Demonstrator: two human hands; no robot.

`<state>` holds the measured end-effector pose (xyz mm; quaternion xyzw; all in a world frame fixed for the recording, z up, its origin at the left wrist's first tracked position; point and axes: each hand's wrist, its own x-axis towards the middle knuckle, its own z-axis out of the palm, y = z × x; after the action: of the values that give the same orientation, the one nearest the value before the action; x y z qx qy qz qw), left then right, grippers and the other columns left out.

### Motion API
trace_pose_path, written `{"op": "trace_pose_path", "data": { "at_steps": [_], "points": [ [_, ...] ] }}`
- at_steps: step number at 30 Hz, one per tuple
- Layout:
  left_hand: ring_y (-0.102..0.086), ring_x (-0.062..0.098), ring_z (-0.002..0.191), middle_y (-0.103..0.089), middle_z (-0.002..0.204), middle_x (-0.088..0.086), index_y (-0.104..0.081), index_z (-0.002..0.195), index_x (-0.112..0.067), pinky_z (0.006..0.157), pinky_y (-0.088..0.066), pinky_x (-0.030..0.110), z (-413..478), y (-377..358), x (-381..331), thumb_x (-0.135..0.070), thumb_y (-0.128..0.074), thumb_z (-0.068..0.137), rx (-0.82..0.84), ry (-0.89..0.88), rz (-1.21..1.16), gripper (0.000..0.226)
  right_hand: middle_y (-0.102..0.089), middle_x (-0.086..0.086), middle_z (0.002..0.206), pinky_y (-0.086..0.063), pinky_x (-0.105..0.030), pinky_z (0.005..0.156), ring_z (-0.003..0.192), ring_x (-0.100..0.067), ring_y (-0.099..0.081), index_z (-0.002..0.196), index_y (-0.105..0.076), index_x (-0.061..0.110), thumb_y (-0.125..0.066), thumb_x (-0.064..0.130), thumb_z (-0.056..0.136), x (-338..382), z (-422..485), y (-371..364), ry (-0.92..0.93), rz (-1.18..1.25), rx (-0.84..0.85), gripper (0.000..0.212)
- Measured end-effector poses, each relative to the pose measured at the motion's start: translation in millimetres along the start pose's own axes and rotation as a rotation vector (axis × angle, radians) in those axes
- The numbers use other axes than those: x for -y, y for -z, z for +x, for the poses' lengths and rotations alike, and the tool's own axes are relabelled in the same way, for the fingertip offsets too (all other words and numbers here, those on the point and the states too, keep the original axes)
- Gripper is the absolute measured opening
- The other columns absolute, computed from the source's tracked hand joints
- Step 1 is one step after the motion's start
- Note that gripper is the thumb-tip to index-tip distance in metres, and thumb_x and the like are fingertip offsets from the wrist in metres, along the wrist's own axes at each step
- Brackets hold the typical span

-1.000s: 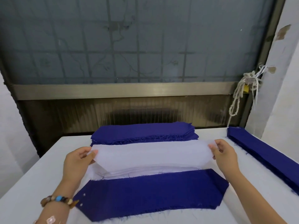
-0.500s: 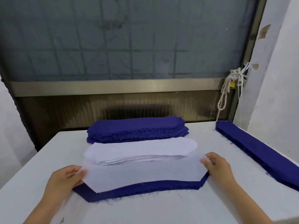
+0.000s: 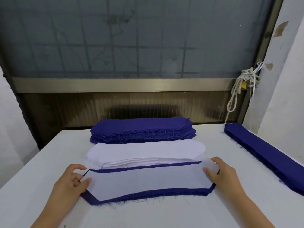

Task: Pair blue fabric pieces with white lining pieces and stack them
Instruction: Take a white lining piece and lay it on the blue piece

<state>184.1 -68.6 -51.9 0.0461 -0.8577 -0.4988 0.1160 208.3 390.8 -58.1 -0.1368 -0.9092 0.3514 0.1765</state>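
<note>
Nearest us on the white table (image 3: 57,162), our left hand (image 3: 70,181) and right hand (image 3: 222,175) each pinch an end of the thin white lining piece (image 3: 148,181), laying it centred on the long blue fabric piece (image 3: 164,192) so a blue border shows all round.

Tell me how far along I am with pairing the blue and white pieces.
One pair is nearly made: a white lining lies on a blue piece, blue edge showing around it. The left hand and right hand hold its ends. Left to do: the white stack and blue stack behind, both thick. No finished pile is clearly visible.
</note>
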Motion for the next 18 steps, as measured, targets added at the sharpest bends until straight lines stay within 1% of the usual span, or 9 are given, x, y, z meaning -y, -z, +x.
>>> {"op": "trace_pose_path", "data": {
  "at_steps": [2, 4, 7, 9, 11, 15, 18],
  "points": [
    [-0.064, 0.022, 0.058, -0.067, 0.068, 0.004, -0.053, 0.089, -0.040, 0.062, -0.048, 0.022, 0, 1, 2, -0.012, -0.074, 0.083, -0.009, -0.019, -0.009, 0.036, -0.061, 0.005, 0.076, -0.039, -0.018, 0.056, 0.066, -0.011, -0.056, 0.099, -0.055, 0.027, -0.068, 0.031, 0.087, -1, 1, -1, 0.000, -0.009, -0.004, 0.018],
    [-0.064, 0.021, 0.056, -0.067, 0.068, 0.004, -0.052, 0.086, -0.040, 0.055, -0.045, 0.016, 2, 2, 4, -0.009, -0.072, 0.084, -0.023, -0.036, -0.009, 0.037, -0.060, 0.005, 0.073, -0.038, -0.020, 0.055, 0.066, -0.011, -0.056, 0.095, -0.056, 0.025, -0.067, 0.031, 0.087, -1, 2, -1, -0.012, -0.009, -0.007, 0.014],
    [-0.064, 0.022, 0.057, -0.066, 0.067, 0.002, -0.052, 0.084, -0.040, 0.055, -0.046, 0.016, 4, 0, 7, -0.009, -0.071, 0.085, -0.052, -0.053, 0.013, 0.036, -0.059, 0.002, 0.070, -0.038, -0.026, 0.055, 0.066, -0.015, -0.053, 0.084, -0.055, 0.022, -0.066, 0.030, 0.088, 1, 4, 0, -0.030, 0.002, -0.012, 0.014],
    [-0.065, 0.021, 0.057, -0.066, 0.068, 0.002, -0.053, 0.084, -0.039, 0.055, -0.046, 0.016, 4, -1, 9, -0.009, -0.071, 0.085, -0.062, -0.064, 0.021, 0.035, -0.057, 0.001, 0.068, -0.037, -0.027, 0.054, 0.064, -0.017, -0.051, 0.081, -0.053, 0.023, -0.065, 0.030, 0.088, 2, 3, -1, -0.029, -0.006, -0.014, 0.015],
    [-0.064, 0.018, 0.056, -0.066, 0.068, 0.003, -0.054, 0.084, -0.035, 0.055, -0.045, 0.015, 3, -3, 9, -0.010, -0.072, 0.084, -0.068, -0.078, 0.033, 0.031, -0.056, 0.001, 0.066, -0.037, -0.027, 0.053, 0.063, -0.017, -0.052, 0.084, -0.053, 0.022, -0.064, 0.031, 0.089, 3, 1, -1, -0.016, -0.045, -0.001, 0.015],
    [-0.063, 0.022, 0.061, -0.064, 0.066, 0.004, -0.057, 0.087, -0.027, 0.053, -0.042, 0.010, 5, -5, 10, -0.013, -0.072, 0.084, -0.110, -0.095, 0.093, 0.021, -0.059, -0.002, 0.067, -0.039, -0.027, 0.056, 0.066, -0.020, -0.056, 0.095, -0.054, 0.018, -0.061, 0.028, 0.090, 6, -1, -2, 0.006, -0.104, 0.022, 0.013],
    [-0.062, 0.021, 0.059, -0.063, 0.064, 0.004, -0.058, 0.087, -0.027, 0.053, -0.044, 0.012, 5, -6, 11, -0.014, -0.069, 0.087, -0.109, -0.096, 0.113, 0.017, -0.058, -0.004, 0.066, -0.041, -0.028, 0.057, 0.064, -0.018, -0.055, 0.106, -0.050, 0.021, -0.061, 0.026, 0.091, 8, -2, -1, -0.005, -0.090, 0.021, 0.018]
  ]
}}
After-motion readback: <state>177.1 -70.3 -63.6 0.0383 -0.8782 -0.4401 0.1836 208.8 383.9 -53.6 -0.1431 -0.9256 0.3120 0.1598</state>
